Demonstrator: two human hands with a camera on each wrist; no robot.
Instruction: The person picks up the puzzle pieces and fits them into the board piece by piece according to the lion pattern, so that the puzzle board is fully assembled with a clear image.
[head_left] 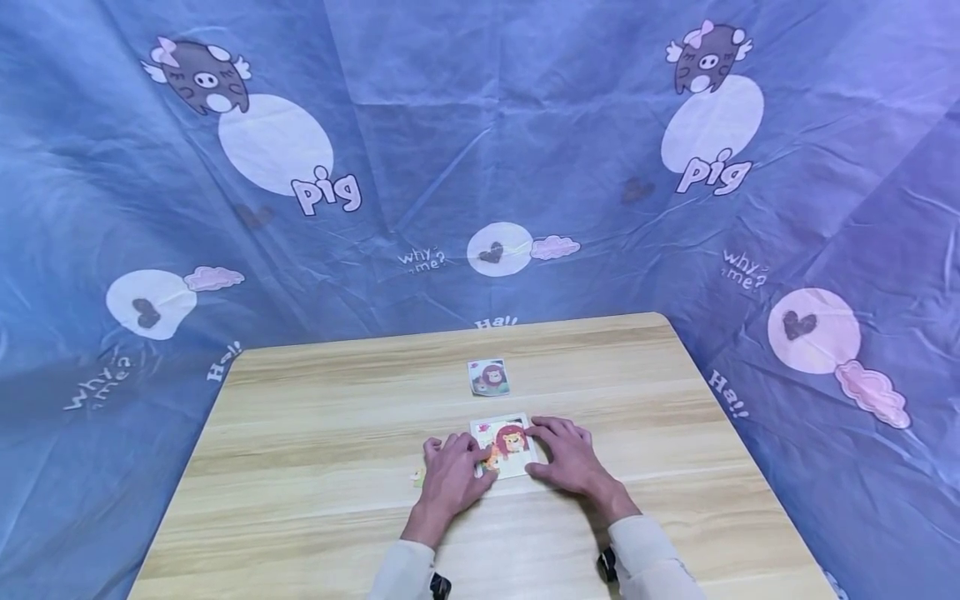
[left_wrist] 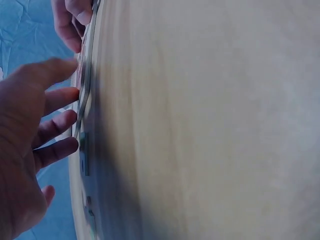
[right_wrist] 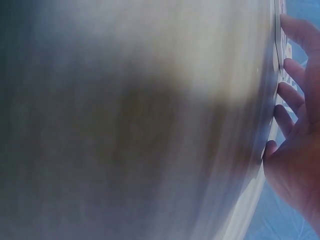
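A small jigsaw puzzle (head_left: 515, 463) with a lion picture lies in a pale frame on the table. My left hand (head_left: 452, 471) reaches over its left side, with thumb and index fingertips on the puzzle by an orange patch. In the left wrist view the left hand (left_wrist: 30, 120) has its fingers spread apart, tips at the frame's edge. On the other side, my right hand (head_left: 572, 458) touches the frame's right edge with thumb and index finger. The right wrist view shows that right hand (right_wrist: 300, 105) with spaced, slightly bent fingers. The left hand partly covers the puzzle.
A yellow-green puzzle piece (head_left: 417, 477) lies beside the left hand, partly hidden by it. Behind the puzzle is a small lion picture card (head_left: 489, 377). The wooden table (head_left: 315, 433) ends at a blue printed cloth (head_left: 420, 150) hanging around its back and sides.
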